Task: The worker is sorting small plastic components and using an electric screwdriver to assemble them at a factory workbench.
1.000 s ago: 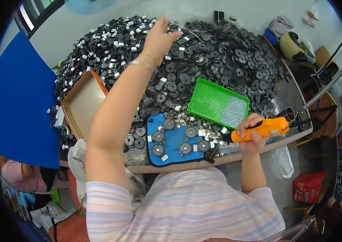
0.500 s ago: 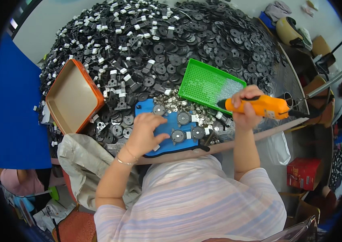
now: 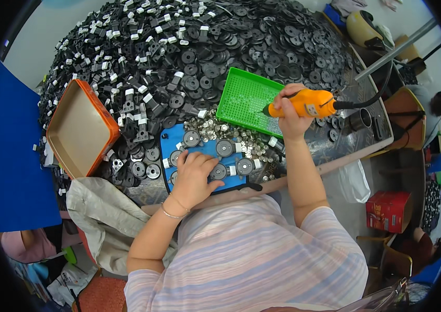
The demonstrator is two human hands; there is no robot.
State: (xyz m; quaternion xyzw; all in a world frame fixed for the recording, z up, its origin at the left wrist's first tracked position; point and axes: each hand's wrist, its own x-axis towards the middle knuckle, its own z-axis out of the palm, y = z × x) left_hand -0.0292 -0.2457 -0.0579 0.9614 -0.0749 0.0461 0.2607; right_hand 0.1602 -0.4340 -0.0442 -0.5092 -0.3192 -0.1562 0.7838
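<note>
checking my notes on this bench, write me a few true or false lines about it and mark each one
1. The left hand is over the blue mat. True.
2. The right hand holds an orange power tool. True.
3. The green tray lies to the right of the orange-rimmed tray. True.
4. The power tool's tip points away from the green tray. False: it points toward the tray's inside.
5. The blue mat has nothing lying on it. False: several round black parts lie there.
</note>
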